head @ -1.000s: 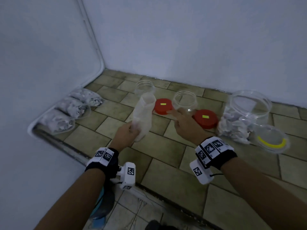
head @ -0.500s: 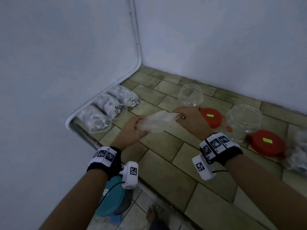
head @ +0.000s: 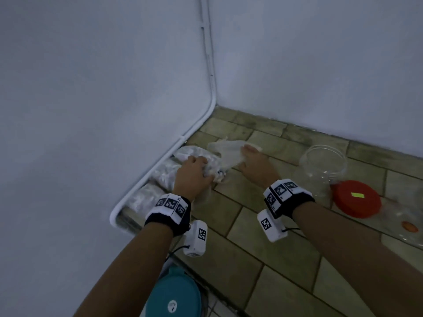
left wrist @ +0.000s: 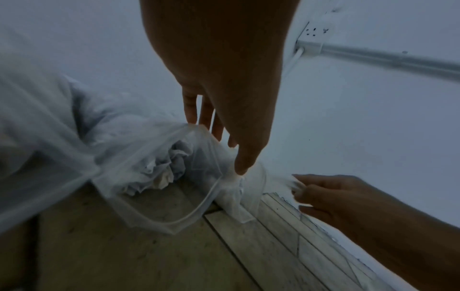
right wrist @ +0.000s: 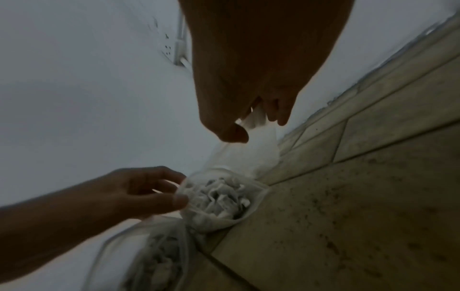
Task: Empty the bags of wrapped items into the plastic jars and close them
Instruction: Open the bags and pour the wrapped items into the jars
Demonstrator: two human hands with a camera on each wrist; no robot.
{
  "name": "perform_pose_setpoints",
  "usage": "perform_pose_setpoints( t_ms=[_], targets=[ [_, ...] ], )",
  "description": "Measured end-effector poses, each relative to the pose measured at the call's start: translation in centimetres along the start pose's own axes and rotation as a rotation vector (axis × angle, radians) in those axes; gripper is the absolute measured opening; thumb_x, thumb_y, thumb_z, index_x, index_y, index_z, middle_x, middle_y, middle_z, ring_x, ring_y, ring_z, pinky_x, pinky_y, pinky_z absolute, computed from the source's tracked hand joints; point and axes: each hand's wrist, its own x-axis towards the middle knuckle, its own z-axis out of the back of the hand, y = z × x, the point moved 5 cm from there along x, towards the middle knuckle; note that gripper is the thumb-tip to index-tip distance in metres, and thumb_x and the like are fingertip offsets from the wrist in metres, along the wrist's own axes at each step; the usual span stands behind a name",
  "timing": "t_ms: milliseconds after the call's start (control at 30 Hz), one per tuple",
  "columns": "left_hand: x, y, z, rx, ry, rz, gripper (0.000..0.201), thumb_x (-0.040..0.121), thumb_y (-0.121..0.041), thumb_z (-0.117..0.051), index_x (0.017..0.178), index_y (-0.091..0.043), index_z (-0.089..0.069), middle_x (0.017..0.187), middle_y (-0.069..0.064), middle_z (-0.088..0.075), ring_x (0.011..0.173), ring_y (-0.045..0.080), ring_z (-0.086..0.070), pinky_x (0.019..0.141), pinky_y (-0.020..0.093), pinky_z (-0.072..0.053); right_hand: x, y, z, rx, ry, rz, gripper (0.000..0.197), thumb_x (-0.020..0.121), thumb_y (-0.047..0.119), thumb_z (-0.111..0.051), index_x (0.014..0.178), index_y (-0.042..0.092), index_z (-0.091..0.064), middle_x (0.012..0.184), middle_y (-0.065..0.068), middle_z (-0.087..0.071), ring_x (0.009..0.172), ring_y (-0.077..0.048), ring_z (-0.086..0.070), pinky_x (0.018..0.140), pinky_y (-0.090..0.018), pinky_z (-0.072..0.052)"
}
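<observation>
Three full clear bags of white wrapped items lie along the left wall. My left hand [head: 203, 171] grips the mouth of the farthest full bag [head: 194, 154], thumb and fingers on its rim [left wrist: 211, 189], with crumpled wrapped items [right wrist: 219, 198] showing inside. My right hand [head: 246, 152] pinches a limp empty bag [head: 226, 148] just right of it, low over the tiled counter [head: 229, 255]. An open clear jar [head: 320, 170] stands to the right of my right wrist, and a red lid [head: 356, 199] lies beside it.
The other two full bags [head: 163, 173] [head: 146, 197] lie nearer me against the wall's white trim. A second clear jar [head: 409, 216] is blurred at the right edge. A teal round container [head: 174, 294] sits below the counter's front edge.
Both hands moved left to the bags by the wall. My left hand let go of the empty bag and took hold of a full bag. My right hand kept the empty bag.
</observation>
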Motion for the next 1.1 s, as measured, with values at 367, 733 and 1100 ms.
perform_pose_setpoints(
  t_ms=[367, 733, 1100],
  targets=[
    [2.5, 2.1, -0.4, -0.084, -0.037, 0.031, 0.014, 0.082, -0.024, -0.059, 0.081, -0.012, -0.065, 0.085, 0.004, -0.054, 0.079, 0.028, -0.058, 0.074, 0.037, -0.049, 7.2, -1.5, -4.3, -0.213, 0.253, -0.025, 0.054, 0.099, 0.041, -0.032, 0.149, 0.029, -0.016, 0.159, -0.004, -0.001, 0.144, -0.035, -0.005, 0.117, -0.048, -0.013],
    [3.1, 3.2, 0.0, -0.29, -0.117, 0.046, 0.035, 0.084, -0.028, -0.052, 0.061, -0.002, -0.056, 0.058, 0.008, -0.058, 0.055, 0.02, -0.054, 0.054, 0.034, -0.045, 9.2, 0.5, -3.6, -0.147, -0.058, 0.015, 0.049, 0.083, 0.025, -0.056, 0.13, 0.013, -0.044, 0.127, -0.015, -0.035, 0.119, -0.033, -0.036, 0.099, -0.043, -0.036],
    [2.5, 2.0, 2.2, -0.347, -0.224, 0.029, 0.022, 0.089, -0.013, -0.057, 0.072, 0.0, -0.061, 0.072, 0.01, -0.06, 0.066, 0.019, -0.052, 0.061, 0.023, -0.033, 9.2, -0.5, -5.6, -0.074, 0.225, 0.166, 0.047, 0.092, 0.014, -0.053, 0.138, 0.018, -0.045, 0.143, -0.01, -0.045, 0.133, -0.024, -0.039, 0.112, -0.032, -0.027]
  ],
)
